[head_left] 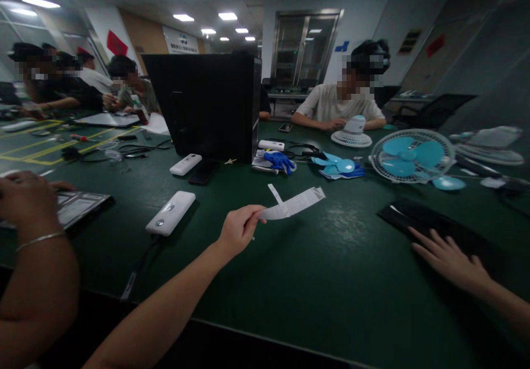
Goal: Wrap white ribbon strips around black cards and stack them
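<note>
Paper strip (300,203), white and printed, pinched in left hand (240,226); loosely splayed right hand (453,260) atop flat black object (408,214) on dark-green worktop (331,303).

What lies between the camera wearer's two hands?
In the head view: printed paper, pinched in the left hand; then green tabletop with glare; then part of the flat black item under the right hand.

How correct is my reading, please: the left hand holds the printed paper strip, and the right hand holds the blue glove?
Not quite: the right hand is spread over the flat black item, not holding the blue glove, which lies beside the large black case. The left hand does hold the printed paper strip. The head view shows this.
</note>
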A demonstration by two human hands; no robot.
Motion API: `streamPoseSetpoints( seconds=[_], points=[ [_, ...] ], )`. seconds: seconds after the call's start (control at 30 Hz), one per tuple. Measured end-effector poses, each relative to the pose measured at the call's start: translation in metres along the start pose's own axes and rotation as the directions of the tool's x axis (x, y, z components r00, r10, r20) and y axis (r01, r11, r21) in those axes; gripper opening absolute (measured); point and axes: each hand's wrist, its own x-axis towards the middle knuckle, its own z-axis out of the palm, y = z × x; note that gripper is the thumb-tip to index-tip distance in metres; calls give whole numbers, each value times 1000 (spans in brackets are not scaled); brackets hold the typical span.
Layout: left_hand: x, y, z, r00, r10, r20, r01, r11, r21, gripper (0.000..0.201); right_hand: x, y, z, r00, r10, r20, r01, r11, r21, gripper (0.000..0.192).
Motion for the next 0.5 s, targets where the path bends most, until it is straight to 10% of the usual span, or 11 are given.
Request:
streamPoseSetpoints(
  seconds=[0.2,0.5],
  points=[
    [0,2,-1,998,-45,-45,44,999,-4,24,-32,-130,-24,921,-362,140,362,932,28,63],
    [-3,0,-1,990,-142,-11,141,990,-7,30,-101,-246,-51,618,-784,57,765,616,187,58]
  ],
)
